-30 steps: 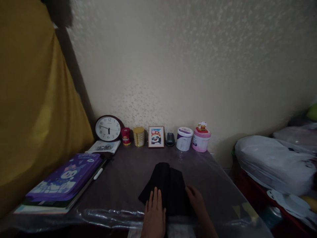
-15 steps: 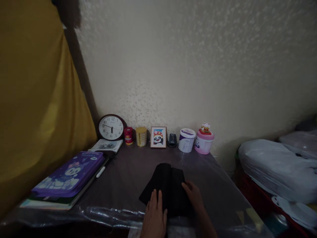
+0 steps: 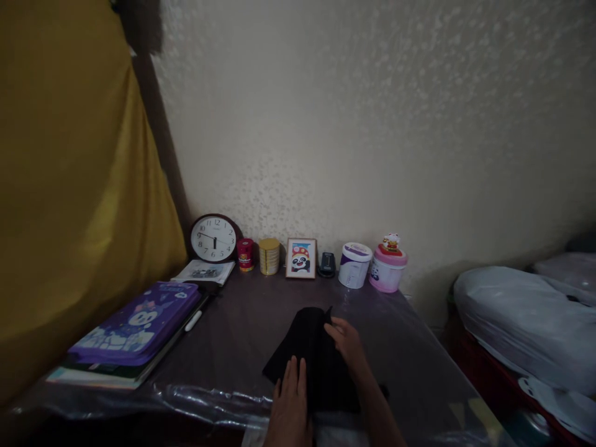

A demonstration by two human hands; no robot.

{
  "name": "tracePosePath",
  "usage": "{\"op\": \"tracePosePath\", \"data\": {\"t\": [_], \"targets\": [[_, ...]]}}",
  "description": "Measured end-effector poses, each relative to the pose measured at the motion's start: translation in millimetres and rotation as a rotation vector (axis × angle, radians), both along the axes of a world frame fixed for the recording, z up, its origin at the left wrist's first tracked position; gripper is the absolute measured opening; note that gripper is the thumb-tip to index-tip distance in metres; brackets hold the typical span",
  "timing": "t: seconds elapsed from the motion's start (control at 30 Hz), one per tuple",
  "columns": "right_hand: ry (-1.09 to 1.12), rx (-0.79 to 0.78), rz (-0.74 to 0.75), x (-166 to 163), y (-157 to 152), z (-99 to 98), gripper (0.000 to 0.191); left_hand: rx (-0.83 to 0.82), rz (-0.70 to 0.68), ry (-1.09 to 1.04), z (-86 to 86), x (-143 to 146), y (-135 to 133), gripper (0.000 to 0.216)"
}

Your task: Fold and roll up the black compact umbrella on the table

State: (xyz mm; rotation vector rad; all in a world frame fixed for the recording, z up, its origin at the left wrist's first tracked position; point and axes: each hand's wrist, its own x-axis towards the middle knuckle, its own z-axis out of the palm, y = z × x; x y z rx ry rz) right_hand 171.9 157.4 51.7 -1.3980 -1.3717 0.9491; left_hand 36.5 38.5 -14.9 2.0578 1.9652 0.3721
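Note:
A black folded cloth (image 3: 305, 338) lies near the front of the table, with a crease running down its middle. My left hand (image 3: 291, 397) rests flat on its lower left part, fingers stretched out and close to each other. At the cloth's upper right, my right hand (image 3: 344, 341) pinches an edge between thumb and fingers and holds it slightly raised. The right forearm hides part of the cloth's right side. Whether the cloth is a garment or a bag, I cannot tell.
A purple panda case (image 3: 139, 323) on books and a white pen (image 3: 193, 321) lie at left. Along the wall stand a clock (image 3: 214, 239), red tin (image 3: 245, 254), yellow-lidded jar (image 3: 269, 257), picture frame (image 3: 300, 259), white tub (image 3: 354, 267) and pink tub (image 3: 387, 273). Plastic covers the table (image 3: 251, 323).
My right hand has moved up and left from the cloth's right side, lifting the upper right flap inward. My left hand stays in place. The view has shifted slightly.

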Motion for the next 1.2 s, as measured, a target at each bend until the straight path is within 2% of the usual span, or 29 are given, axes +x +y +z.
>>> {"op": "tracePosePath", "data": {"t": [0.13,0.23,0.37,0.47,0.53,0.63,0.7,0.8,0.9,0.97,1.07,1.2], "targets": [[0.155,-0.028,0.055,-29,4,-1.8,0.045,-0.013,0.001,0.072,-2.2,0,3,0.068],[0.219,-0.048,0.128,-52,8,-8.3,0.046,-0.046,-0.023,0.075,3.8,0,3,0.061],[0.186,-0.061,0.242,-83,9,-20.4,0.044,-0.132,-0.051,0.05,15.9,1,3,0.058],[0.161,-0.027,0.279,-95,6,-21.3,0.036,-0.158,-0.059,0.033,19.6,-1,2,0.058],[0.168,0.052,0.305,-91,5,-14.7,0.03,-0.166,-0.061,0.013,19.4,-4,1,0.056],[0.087,0.217,0.306,-67,10,-1.0,0.026,-0.174,-0.061,-0.013,19.1,-7,0,0.059],[-0.107,0.357,0.349,-46,16,4.6,0.027,-0.17,-0.062,-0.025,20.2,-7,-1,0.063],[-0.412,0.506,0.545,-24,24,4.5,0.045,-0.149,-0.043,-0.042,21.9,-6,-4,0.063],[-0.603,0.53,0.698,-22,27,1.8,0.057,-0.131,-0.026,-0.051,21.6,-4,-5,0.062],[-0.702,0.53,0.745,-25,27,3.3,0.058,-0.126,-0.028,-0.045,20.8,-4,-4,0.063],[-0.786,0.54,0.749,-29,27,10.3,0.045,-0.11,-0.03,-0.037,18.0,-5,-3,0.067],[-0.727,0.566,0.747,-27,28,20.7,0.026,-0.032,-0.039,-0.035,5.6,-6,-2,0.072]]}}
